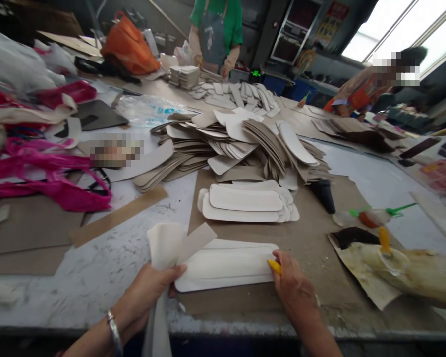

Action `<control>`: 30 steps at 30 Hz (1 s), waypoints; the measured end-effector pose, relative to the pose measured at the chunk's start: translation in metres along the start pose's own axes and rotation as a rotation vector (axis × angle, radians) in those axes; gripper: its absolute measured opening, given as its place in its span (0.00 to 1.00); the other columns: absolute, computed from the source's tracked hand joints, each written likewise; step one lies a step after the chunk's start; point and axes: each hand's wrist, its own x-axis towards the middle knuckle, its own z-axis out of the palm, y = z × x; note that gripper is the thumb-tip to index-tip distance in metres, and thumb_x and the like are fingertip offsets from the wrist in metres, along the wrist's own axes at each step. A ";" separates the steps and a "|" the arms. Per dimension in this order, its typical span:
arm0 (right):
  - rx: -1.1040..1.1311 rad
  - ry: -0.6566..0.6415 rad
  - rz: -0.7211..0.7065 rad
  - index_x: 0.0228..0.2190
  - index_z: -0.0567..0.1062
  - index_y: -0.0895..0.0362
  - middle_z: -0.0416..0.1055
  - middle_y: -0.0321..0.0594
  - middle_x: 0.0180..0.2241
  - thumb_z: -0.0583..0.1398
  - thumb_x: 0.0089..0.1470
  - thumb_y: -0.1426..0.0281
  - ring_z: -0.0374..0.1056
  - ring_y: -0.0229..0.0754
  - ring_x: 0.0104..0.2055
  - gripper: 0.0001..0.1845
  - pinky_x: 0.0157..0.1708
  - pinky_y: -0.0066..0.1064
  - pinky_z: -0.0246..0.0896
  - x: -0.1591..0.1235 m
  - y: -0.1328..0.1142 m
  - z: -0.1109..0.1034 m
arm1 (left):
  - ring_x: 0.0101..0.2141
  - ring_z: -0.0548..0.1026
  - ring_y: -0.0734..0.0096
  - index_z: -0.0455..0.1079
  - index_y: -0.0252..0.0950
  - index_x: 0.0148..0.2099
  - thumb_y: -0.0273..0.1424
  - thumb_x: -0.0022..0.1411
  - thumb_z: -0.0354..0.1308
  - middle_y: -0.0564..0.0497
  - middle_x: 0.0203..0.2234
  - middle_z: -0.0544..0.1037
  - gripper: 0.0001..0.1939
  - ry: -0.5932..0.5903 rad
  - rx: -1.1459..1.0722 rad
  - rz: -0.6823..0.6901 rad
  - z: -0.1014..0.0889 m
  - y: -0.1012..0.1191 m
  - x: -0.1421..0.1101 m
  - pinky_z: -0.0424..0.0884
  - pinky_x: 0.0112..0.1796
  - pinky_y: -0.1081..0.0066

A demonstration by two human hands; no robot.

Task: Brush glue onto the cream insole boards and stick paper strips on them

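The left hand [154, 283] pinches a white strip [166, 248] at seven o'clock; the right hand's [293, 282] curled fingers grip a yellow tool [275, 267].

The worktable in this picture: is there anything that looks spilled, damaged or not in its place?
On the right, the yellowish sheet looks blotchy and wrinkled, unlike the smoother white pieces in front. Farther back, the big heap fans out untidily. No spill is evident.

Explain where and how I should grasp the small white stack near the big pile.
Best grip is probably both short ends of the stack of white strips, one hand from left, one from right: it lies long and flat, and its staggered layers could slide.
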 end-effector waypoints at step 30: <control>-0.055 -0.008 -0.108 0.37 0.67 0.58 0.71 0.47 0.29 0.45 0.62 0.73 0.68 0.46 0.33 0.12 0.31 0.33 0.63 0.004 -0.001 0.004 | 0.18 0.65 0.76 0.70 0.28 0.26 0.26 0.39 0.66 0.51 0.18 0.71 0.09 0.034 -0.081 -0.054 0.007 0.009 -0.007 0.64 0.17 0.78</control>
